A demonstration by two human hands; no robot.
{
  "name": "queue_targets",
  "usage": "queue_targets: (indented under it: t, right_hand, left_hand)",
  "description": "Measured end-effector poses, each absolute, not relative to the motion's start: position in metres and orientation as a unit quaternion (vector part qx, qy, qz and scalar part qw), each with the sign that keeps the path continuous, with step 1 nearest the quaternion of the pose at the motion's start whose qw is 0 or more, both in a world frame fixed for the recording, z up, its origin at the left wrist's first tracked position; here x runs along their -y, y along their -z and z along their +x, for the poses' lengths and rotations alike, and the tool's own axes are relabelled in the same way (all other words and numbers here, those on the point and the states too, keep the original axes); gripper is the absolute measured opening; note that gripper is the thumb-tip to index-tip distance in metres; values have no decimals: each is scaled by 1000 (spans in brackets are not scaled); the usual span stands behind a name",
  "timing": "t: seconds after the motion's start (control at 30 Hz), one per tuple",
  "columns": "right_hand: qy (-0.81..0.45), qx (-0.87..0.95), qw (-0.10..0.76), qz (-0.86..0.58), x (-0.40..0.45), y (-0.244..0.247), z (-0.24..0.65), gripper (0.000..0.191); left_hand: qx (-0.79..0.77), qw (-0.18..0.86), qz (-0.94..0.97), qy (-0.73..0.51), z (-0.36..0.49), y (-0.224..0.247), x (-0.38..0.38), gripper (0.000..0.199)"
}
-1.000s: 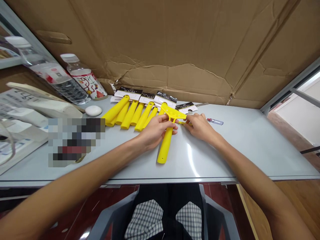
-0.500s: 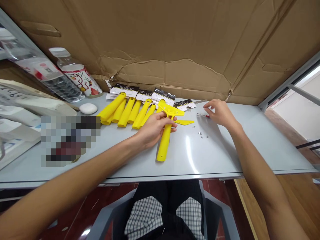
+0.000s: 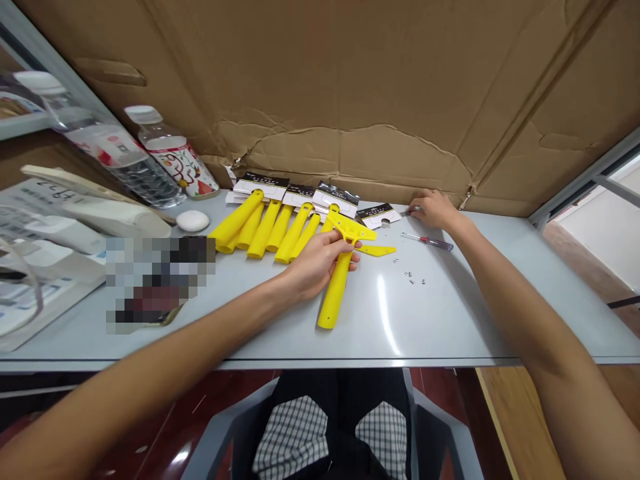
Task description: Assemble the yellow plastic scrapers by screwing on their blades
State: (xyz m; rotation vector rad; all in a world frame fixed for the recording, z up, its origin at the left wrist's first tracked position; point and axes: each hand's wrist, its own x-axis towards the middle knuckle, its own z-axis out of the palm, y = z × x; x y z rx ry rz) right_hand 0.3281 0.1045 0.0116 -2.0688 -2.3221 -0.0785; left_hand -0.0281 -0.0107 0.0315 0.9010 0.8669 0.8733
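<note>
My left hand [image 3: 316, 263] is closed around the neck of a yellow scraper handle [image 3: 336, 293], whose wide head points away from me. A flat yellow plate [image 3: 377, 251] lies just right of it. My right hand [image 3: 433, 208] is at the back of the table by the cardboard, fingers pinched at the end of a thin strip too small to make out. Below that hand lies a screwdriver [image 3: 436, 243] with a clear handle. Several small screws [image 3: 412, 281] are scattered nearer me. A black and white card [image 3: 379, 215] rests between the hands.
Several yellow handles [image 3: 264, 230] with packaging cards lie in a row at the back left. Farther left are a white oval object [image 3: 193, 221], two bottles [image 3: 181, 163] and white packages. Cardboard [image 3: 350, 80] stands behind the table.
My right hand has moved from beside the screwdriver to the back of the table, and the screwdriver's handle is now uncovered. The left hand still holds the yellow handle. The view has shifted slightly.
</note>
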Motion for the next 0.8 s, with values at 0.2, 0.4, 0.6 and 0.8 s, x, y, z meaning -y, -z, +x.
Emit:
queue_targets:
  t: [0.2,0.4,0.6,0.8]
  right_hand:
    - [-45,717,72,-692,-97,-20,353,20]
    - [-257,659,385,-593,-48,-46,311,55]
    - [-379,646,423,-511,-6,-56,236,59]
    - [-426,631,438,-478,8,-45,209,49]
  left_hand:
    - [-385,731,407,-390,-28,-30,13,11]
    - [-390,728,406,-391,-26,-29,13,11]
    - [-375,736,425,-371,-26,-21,14,9]
    - [-345,732,468,-355,-26,-17,20,13]
